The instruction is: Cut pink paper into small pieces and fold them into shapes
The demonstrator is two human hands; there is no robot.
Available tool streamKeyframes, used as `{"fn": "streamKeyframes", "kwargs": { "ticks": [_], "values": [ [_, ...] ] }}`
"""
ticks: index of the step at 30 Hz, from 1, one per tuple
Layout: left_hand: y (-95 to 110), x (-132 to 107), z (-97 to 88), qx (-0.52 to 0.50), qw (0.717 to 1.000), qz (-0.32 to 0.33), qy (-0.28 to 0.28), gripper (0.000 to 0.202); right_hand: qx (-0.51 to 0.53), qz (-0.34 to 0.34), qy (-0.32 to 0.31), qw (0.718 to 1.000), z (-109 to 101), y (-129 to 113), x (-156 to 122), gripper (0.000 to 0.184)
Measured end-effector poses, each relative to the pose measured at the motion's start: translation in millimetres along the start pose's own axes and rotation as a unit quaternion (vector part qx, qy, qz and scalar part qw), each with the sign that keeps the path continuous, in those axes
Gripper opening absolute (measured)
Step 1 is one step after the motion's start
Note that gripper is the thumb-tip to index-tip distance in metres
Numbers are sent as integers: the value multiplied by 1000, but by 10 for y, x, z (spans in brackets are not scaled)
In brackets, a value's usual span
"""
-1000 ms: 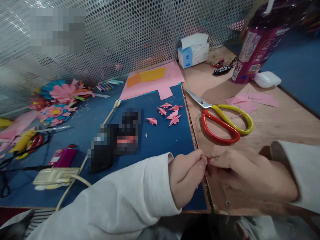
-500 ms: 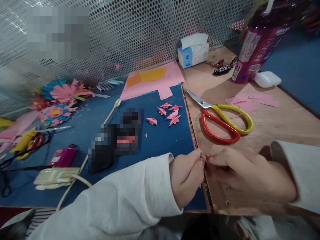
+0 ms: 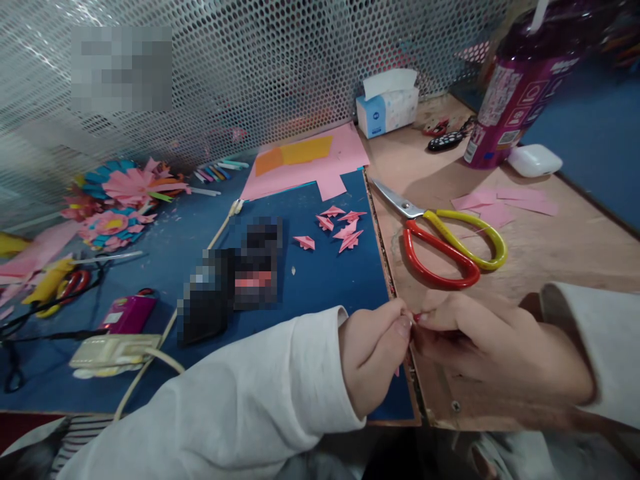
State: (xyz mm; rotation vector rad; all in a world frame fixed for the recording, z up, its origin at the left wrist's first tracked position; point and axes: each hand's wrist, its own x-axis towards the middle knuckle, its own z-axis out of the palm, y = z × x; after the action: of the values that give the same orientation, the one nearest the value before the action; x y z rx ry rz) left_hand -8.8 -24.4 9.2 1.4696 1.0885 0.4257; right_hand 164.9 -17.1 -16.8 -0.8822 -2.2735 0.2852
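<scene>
Fingertip to fingertip, both my hands meet at the seam between the blue mat and the bare wood. My left hand is closed in a pinch. My right hand pinches right against it; a small red spot shows between the fingertips, and what they hold is hidden. A sliver of pink peeks out under my left hand. Beyond the hands lie large scissors with one red and one yellow handle, blades apart. Several small folded pink paper pieces rest on the blue mat.
Pink paper slips lie behind the scissors. Farther back are a tissue box, a purple drink bottle, a white case and pink paper sheets. Leftward are paper flowers, a glue gun and a power strip.
Both hands stay pinched together in almost the same spot. The right fingers have shifted very slightly, and the objects on the table have not moved.
</scene>
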Motion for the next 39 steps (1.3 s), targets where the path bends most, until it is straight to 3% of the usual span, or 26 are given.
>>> {"fn": "streamKeyframes", "kwargs": {
  "ticks": [9,12,18,25,39],
  "values": [
    [50,-3,17,76,997,17,13,36,-23,-14,3,1000,22,15,-14,20],
    [52,-5,25,77,997,23,18,36,-18,-40,-2,999,40,41,-13,18],
    [51,3,22,71,997,17,14,36,-43,14,36,998,33,-15,-19,17],
    [48,22,25,25,999,27,20,38,-15,10,43,999,32,-15,-9,16],
    [53,37,10,127,991,36,34,37,9,-18,32,999,32,18,19,15]
  ]
}}
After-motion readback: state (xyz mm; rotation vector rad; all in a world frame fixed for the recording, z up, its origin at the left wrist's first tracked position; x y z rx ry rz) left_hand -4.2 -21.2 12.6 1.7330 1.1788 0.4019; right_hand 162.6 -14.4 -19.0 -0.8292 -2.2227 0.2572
